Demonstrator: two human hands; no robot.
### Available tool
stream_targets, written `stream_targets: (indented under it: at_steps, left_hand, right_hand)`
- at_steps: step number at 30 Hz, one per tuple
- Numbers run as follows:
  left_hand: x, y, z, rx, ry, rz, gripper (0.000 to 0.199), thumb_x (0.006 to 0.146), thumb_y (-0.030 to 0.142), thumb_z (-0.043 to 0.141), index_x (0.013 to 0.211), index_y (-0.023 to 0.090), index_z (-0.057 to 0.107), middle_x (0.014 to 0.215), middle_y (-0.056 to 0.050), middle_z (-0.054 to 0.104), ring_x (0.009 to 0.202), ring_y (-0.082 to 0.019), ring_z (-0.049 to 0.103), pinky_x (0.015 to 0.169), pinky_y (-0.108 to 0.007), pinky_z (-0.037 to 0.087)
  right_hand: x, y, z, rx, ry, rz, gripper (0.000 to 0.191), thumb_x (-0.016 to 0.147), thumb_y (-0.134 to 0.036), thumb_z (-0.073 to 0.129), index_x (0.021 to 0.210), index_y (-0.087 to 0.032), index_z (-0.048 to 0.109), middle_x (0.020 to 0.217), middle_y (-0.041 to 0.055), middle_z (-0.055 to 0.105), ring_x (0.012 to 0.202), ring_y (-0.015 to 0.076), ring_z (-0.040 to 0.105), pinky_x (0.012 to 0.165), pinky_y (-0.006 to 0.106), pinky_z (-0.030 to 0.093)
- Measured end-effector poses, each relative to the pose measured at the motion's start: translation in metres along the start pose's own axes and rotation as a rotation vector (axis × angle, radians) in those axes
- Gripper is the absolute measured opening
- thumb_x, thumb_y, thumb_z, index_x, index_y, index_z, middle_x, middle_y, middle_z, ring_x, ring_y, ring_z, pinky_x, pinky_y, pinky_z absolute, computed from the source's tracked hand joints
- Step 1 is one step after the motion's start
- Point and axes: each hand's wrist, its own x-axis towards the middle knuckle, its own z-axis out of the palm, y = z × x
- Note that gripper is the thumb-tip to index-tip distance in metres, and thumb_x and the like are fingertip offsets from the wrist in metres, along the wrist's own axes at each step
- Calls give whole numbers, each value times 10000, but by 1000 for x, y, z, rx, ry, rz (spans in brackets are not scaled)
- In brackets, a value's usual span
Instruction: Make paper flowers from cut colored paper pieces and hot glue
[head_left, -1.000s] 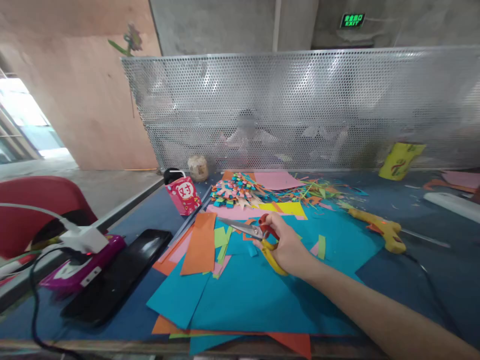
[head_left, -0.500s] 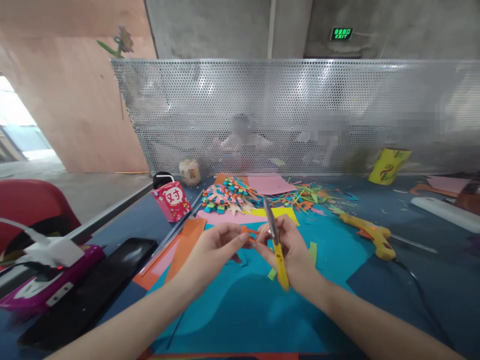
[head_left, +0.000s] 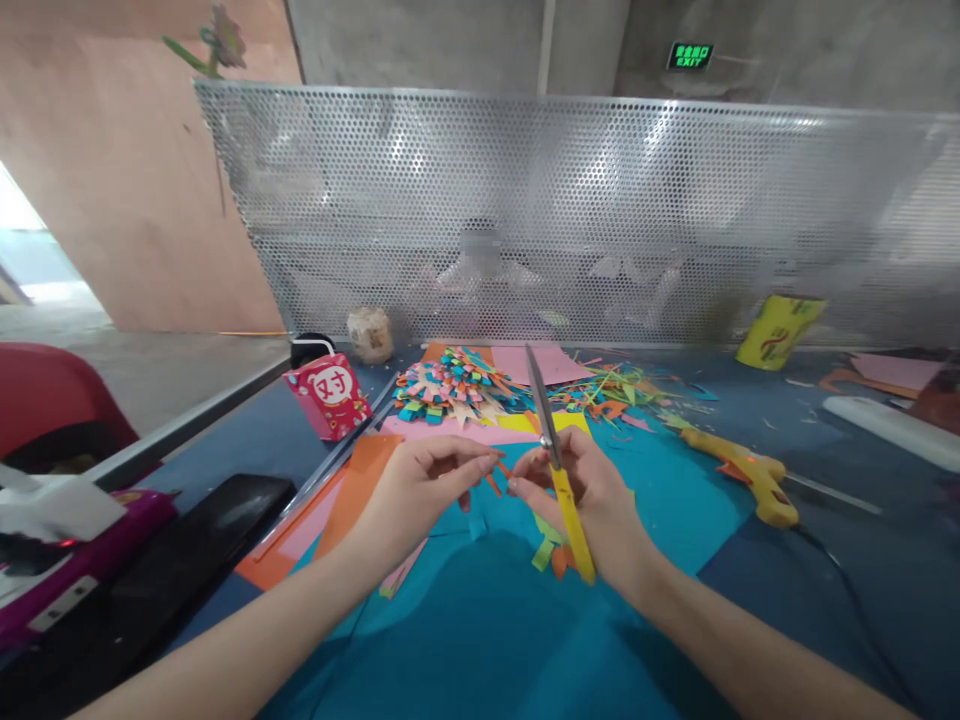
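Observation:
Between the fingertips of my left hand (head_left: 427,485) is a small orange paper strip (head_left: 493,483), pinched at one end. My right hand (head_left: 589,495) is closed around yellow-handled scissors (head_left: 566,500), whose blades point up and away. The right thumb and fingertip meet at the other end of the orange strip. Under both hands lies a large blue sheet (head_left: 480,630). Small green paper pieces (head_left: 544,553) and an orange scrap (head_left: 561,562) rest on it below the scissors.
Beyond the hands sits a pile of colourful fringed paper (head_left: 450,385), with thin paper shreds (head_left: 622,390) beside it. A yellow glue gun (head_left: 742,470) lies right. A red drink box (head_left: 330,395), black phone (head_left: 217,530) and purple power strip (head_left: 67,570) are left. A perforated metal screen (head_left: 480,180) stands behind.
The view has shifted slightly. The orange strip now slants down between my fingertips, and the scissors have tilted a little. An orange scrap and pink strips on the blue sheet have come into view.

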Motion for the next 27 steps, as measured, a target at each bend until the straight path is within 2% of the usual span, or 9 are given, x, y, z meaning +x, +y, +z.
stream_targets:
  at_steps: [5,8,11,17,22,24,27]
  left_hand:
    - [-2,-5,-1,-136,-39,-76,144,672,230,675,780,146,630,619,4,645,509,-90,570,442,-162,447]
    - [-4,-12,-2,-251,-56,-156,174,658,235,695,791,147,626,672,-5,662,559,-101,592,459,-168,473]
    - [-6,-14,0,-330,-57,-199,137,660,223,700,755,152,631,674,1,666,574,-92,589,480,-160,484]
    - [-10,-8,0,-383,-20,-150,71,691,210,674,717,151,643,668,0,658,516,-72,563,477,-156,474]
    - [-12,2,-6,-385,123,-67,69,692,209,672,717,158,633,625,6,643,547,-83,565,434,-136,435]
    - [-12,4,-8,-443,175,-67,77,678,202,684,717,166,629,613,19,635,539,-76,557,420,-125,419]
    - [-13,7,-12,-537,188,-64,57,685,187,675,684,168,622,592,35,618,499,-52,523,413,-116,406]
  right_hand:
    - [-3,7,4,48,-7,58,325,588,-200,681,720,-224,385,646,-75,514,582,84,533,536,205,451]
    - [-2,6,4,93,37,90,370,546,-183,681,743,-229,372,622,-82,505,564,90,528,537,215,449]
    - [-1,5,3,39,35,101,371,567,-185,666,767,-233,358,601,-80,520,531,100,527,520,228,452]
    - [-8,6,2,-62,-39,137,355,618,-209,670,810,-239,373,627,-70,538,545,117,544,501,232,463]
    - [-12,2,-4,-150,-151,115,266,705,-297,624,858,-250,411,718,-45,497,609,113,506,555,239,456]
    - [-14,0,-6,-229,-199,138,251,706,-327,624,835,-249,423,744,-39,477,597,105,476,526,226,442]
    - [-18,1,-6,-312,-241,170,260,684,-372,637,804,-244,446,747,-33,468,575,98,429,469,207,412]
